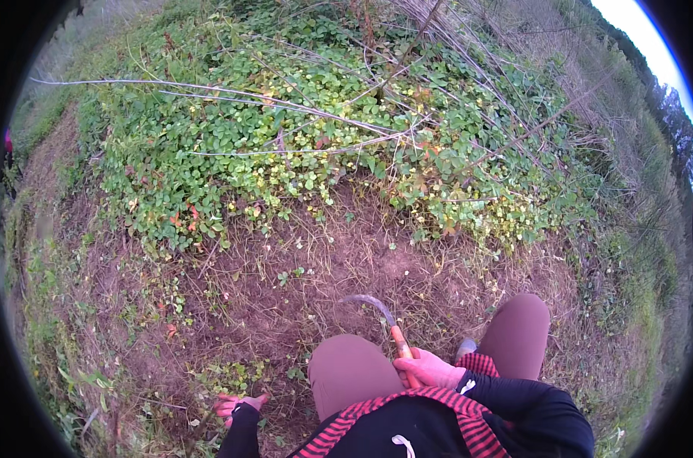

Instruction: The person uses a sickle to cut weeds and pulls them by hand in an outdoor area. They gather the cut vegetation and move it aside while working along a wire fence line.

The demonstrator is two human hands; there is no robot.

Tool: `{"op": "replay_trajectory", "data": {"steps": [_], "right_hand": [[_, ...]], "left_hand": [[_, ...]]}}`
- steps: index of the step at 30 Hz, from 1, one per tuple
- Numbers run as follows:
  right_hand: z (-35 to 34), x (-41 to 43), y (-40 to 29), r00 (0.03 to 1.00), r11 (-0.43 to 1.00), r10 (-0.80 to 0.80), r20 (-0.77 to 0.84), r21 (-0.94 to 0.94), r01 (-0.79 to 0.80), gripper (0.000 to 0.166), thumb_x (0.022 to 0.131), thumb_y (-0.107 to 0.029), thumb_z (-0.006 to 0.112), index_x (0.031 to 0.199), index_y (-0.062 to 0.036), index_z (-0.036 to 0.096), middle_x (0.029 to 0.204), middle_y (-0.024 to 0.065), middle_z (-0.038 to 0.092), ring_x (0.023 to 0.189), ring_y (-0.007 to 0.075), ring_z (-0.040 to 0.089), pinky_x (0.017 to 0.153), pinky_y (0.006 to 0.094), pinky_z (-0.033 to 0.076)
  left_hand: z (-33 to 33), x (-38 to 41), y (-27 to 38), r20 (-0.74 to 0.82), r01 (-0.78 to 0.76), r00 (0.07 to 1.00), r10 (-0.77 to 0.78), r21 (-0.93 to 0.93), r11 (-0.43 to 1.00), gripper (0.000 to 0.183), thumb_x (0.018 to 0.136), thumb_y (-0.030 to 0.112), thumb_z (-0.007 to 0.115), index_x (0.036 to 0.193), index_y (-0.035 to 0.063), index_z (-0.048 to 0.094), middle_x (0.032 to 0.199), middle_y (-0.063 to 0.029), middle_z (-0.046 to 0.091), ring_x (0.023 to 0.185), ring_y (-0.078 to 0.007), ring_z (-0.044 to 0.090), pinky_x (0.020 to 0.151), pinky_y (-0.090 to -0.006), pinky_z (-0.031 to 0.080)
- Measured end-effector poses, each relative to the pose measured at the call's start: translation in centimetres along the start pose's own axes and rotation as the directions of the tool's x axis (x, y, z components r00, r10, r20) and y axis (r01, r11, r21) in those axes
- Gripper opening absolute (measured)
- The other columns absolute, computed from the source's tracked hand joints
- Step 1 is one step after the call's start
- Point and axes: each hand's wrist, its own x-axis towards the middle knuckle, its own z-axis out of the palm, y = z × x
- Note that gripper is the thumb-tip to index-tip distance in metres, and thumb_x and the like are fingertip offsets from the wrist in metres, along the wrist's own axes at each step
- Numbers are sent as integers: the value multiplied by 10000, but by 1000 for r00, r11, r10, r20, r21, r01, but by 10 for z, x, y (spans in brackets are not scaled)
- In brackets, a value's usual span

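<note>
My right hand [432, 367] is closed around the orange handle of a sickle [401, 342], close to my bent knee. The curved metal blade points away to the left, a little above the ground. Low on the left, my left hand [240, 403] hangs over the soil with its fingers spread, and I see nothing held in it. Beside it lies a small patch of leafy cuttings or low plants [234, 375]. In front of me a strip of bare brown soil [358, 275] is strewn with dry stalks and a few loose leaves.
Dense green leafy vines [254, 149] begin beyond the soil. Long dry stems [300, 106] lie across them, and a thin branch [544, 123] slants over the right side. Tall dry grass [558, 63] stands on the slope. At the far left edge a person [8, 149] is partly visible.
</note>
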Motion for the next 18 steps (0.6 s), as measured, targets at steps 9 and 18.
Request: {"op": "replay_trajectory", "data": {"steps": [9,18], "right_hand": [[-3,-26,-57,953,940,-296,-62,-197,279,319,906,-204,567,1147,-62,414,766,-5,470,603,81,469,530,249,440],[-48,-68,-120,834,765,-548,60,-367,529,447,888,-240,605,1243,-29,434,752,56,573,578,116,560,535,279,466]], "left_hand": [[-19,-70,46,-95,197,976,-194,22,980,963,645,754,625,1226,-11,567,1361,-365,318,1280,-527,272,1038,-523,263],[-35,-37,65,-114,-36,991,67,258,965,897,702,659,594,1167,-107,556,1232,-292,535,1153,-357,542,952,-382,442]]}}
